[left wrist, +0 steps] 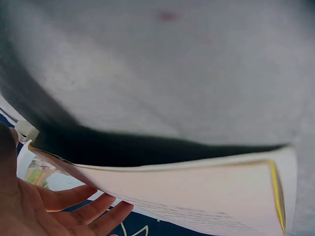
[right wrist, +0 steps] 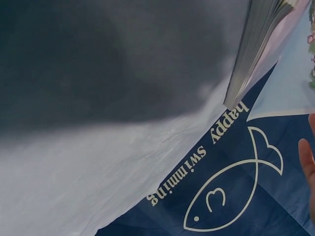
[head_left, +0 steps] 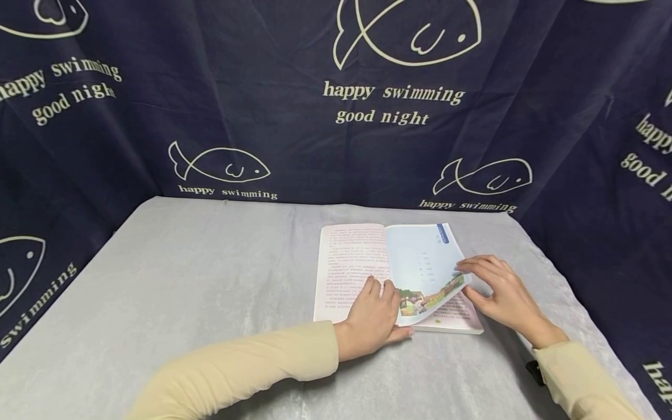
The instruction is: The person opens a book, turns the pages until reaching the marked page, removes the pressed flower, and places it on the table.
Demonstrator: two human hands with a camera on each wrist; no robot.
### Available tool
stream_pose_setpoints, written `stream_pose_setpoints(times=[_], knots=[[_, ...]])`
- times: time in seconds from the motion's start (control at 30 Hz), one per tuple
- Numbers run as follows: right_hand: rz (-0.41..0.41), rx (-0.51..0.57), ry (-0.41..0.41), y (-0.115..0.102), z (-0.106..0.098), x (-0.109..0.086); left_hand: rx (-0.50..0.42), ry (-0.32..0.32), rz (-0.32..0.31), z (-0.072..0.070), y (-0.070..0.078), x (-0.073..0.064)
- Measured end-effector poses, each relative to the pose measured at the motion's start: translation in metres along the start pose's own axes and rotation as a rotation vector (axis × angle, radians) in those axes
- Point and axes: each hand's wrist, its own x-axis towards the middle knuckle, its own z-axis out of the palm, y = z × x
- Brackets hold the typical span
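An open book (head_left: 343, 251) lies on the table, its left page covered in lines of print. My left hand (head_left: 370, 318) rests on the lower part of that page by the spine, its fingers fairly straight; the left wrist view also catches these fingers (left wrist: 83, 214) on the page. At the book's right side, my right hand (head_left: 501, 291) pinches the outer edge of a light-blue page (head_left: 420, 251) with a coloured picture along its bottom. This page is lifted, its lower corner bent up above the printed page beneath. Only fingertips (right wrist: 306, 157) show in the right wrist view.
Grey cloth covers the table (head_left: 220, 274), reaching well to the left of the book. A dark blue curtain (head_left: 294, 116) with white fish and lettering hangs behind and along both sides. Something small and black (head_left: 535, 372) sits by the right cuff.
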Motion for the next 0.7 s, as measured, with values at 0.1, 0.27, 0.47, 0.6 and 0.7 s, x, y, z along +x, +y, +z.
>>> stream_pose_setpoints(times=[0.1,0.27,0.47,0.6,0.7], knots=[[0.012,-0.009,0.015,-0.0012,0.0011,0.0022,0.023,-0.004,-0.005,-0.0011,0.0006,0.0004],[0.004,-0.017,0.063,-0.0033,0.0029,0.0064,0.031,-0.010,-0.008,-0.0010,0.0015,0.0014],[-0.025,-0.004,0.118,-0.0036,0.0032,0.0101,0.013,-0.018,-0.033,-0.0012,0.0025,0.0016],[-0.033,0.010,0.143,-0.0031,0.0031,0.0107,-0.013,-0.021,-0.039,-0.0012,0.0018,0.0010],[-0.031,0.004,0.141,-0.0037,0.0026,0.0102,-0.033,-0.023,-0.042,-0.0015,0.0007,0.0000]])
